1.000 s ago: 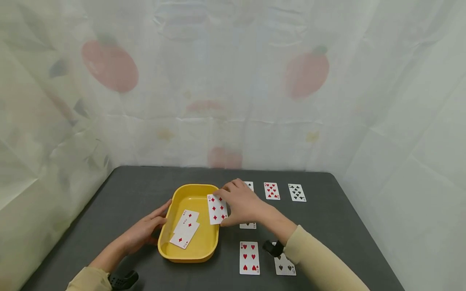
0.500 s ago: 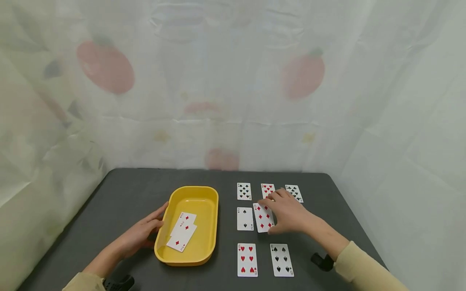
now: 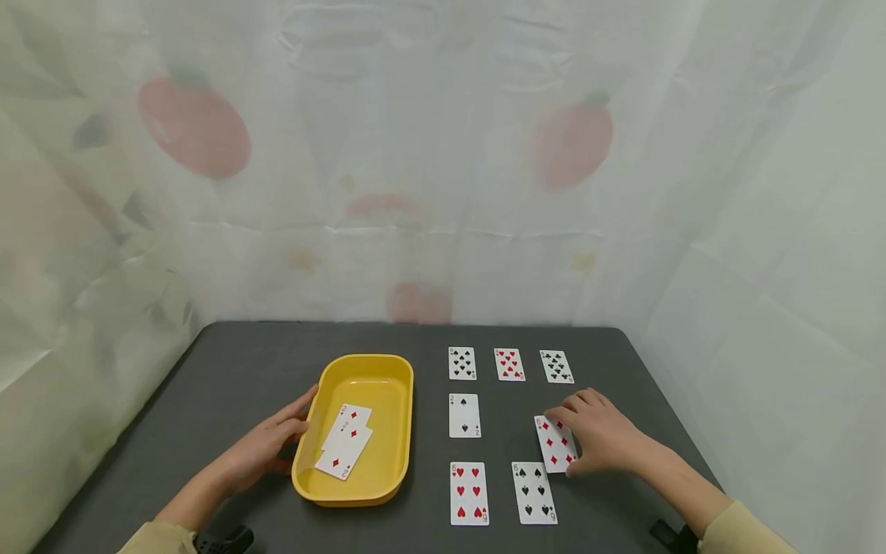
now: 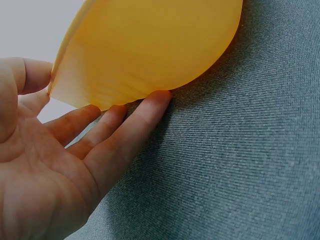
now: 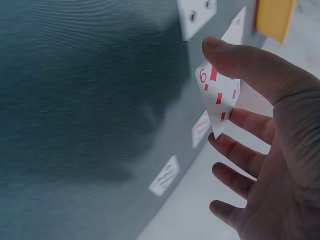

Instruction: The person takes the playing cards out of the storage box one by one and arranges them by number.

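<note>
The right hand (image 3: 605, 440) pinches the six of diamonds (image 3: 555, 444) between thumb and fingers, low over the bench (image 3: 242, 369), just above the six of spades (image 3: 534, 492) and to the right of the two of spades (image 3: 464, 415). The left hand (image 3: 266, 446) lies open, fingers straight against the yellow tray's (image 3: 398, 369) left wall. Two diamond cards (image 3: 346, 442) lie in the tray; six cards sit laid out in rows, the held one not yet down.

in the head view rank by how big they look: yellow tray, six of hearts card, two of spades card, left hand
1. yellow tray
2. left hand
3. six of hearts card
4. two of spades card, smaller perhaps only because it lies farther away.
</note>
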